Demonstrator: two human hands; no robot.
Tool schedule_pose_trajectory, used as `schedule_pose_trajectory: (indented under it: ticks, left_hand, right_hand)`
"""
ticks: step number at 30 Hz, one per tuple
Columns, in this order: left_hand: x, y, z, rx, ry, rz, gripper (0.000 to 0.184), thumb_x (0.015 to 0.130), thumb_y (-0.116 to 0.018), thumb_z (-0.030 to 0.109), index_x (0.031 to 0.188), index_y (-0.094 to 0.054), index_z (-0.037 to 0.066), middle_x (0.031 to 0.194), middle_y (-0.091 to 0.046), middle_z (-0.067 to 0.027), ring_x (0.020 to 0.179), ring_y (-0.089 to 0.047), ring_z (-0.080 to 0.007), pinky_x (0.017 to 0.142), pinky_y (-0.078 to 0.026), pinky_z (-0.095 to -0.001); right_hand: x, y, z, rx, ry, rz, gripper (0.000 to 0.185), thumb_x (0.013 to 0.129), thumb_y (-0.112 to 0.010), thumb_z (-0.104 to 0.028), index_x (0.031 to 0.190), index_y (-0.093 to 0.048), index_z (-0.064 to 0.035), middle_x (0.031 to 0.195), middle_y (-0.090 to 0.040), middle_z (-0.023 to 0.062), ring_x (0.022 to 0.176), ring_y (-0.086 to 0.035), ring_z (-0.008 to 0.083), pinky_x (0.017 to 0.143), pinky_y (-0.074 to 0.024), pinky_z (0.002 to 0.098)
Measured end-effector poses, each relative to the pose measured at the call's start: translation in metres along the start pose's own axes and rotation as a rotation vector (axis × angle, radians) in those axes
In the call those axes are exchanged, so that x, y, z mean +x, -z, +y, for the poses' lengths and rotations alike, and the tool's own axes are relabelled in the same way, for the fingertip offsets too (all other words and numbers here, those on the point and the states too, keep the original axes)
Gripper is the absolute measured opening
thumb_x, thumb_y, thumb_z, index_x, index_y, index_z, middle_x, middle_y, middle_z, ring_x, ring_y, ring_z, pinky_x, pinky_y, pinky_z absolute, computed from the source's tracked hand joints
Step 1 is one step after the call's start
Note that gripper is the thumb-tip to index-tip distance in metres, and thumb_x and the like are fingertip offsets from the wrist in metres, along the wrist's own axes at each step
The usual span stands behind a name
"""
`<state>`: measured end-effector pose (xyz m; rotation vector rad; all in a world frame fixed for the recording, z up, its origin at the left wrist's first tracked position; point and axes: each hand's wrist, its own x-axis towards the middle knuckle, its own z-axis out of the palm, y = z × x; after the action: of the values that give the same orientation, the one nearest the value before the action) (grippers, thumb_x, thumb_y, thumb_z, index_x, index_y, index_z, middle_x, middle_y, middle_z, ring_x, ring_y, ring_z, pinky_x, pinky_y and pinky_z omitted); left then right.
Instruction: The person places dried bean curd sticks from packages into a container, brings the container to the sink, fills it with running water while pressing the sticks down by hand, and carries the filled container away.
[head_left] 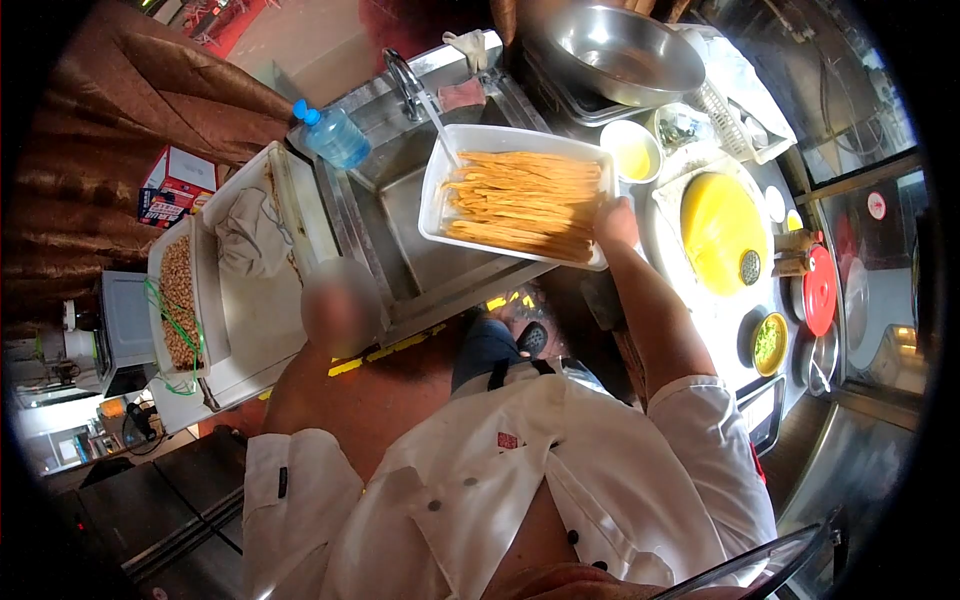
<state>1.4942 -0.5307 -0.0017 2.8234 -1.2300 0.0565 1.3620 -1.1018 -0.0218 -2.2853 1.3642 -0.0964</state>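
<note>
A white rectangular tub point(432, 207) holds long orange-brown sticks point(525, 200) and sits tilted over a steel sink point(400, 215). Water or a pale stream runs from the faucet point(402, 85) into the tub's left end. My right hand point(615, 222) grips the tub's right rim, fingers partly hidden behind it. My left hand point(340, 308) is a blur beside the sink's left edge, near a white tray point(245, 310) with a crumpled cloth point(250, 235) in it; its fingers cannot be made out.
A blue-capped bottle point(340, 138) stands at the sink's left corner. Behind is a large steel bowl point(625, 55). At right are a yellow round point(722, 235), a red lid point(819, 290) and a bowl of green pieces point(769, 343). A tub of beans point(179, 300) lies far left.
</note>
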Motion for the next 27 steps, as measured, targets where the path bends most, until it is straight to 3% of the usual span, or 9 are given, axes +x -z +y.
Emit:
schedule_pose_trajectory:
  ticks: [20, 27]
  left_hand:
    - [-0.003, 0.0, -0.001, -0.003, -0.006, 0.003, 0.022, 0.089, -0.062, 0.022, 0.106, -0.065, 0.007, 0.099, -0.066, -0.0117, 0.094, -0.063, -0.0284, 0.086, -0.05, -0.0408]
    - [-0.002, 0.0, 0.002, -0.004, 0.0, 0.008, 0.022, 0.089, -0.063, 0.021, 0.106, -0.065, 0.007, 0.099, -0.066, -0.0117, 0.095, -0.063, -0.0284, 0.087, -0.05, -0.0408]
  right_hand:
    - [-0.003, 0.002, -0.002, 0.017, -0.011, 0.016, 0.035, 0.096, -0.05, -0.037, 0.109, -0.055, -0.0046, 0.099, -0.069, 0.0236, 0.095, -0.067, 0.0416, 0.084, -0.0515, 0.051]
    - [-0.008, 0.011, -0.011, 0.0, -0.011, 0.017, 0.047, 0.097, -0.044, -0.047, 0.105, -0.057, -0.0025, 0.098, -0.07, 0.0243, 0.096, -0.066, 0.0425, 0.085, -0.0506, 0.0511]
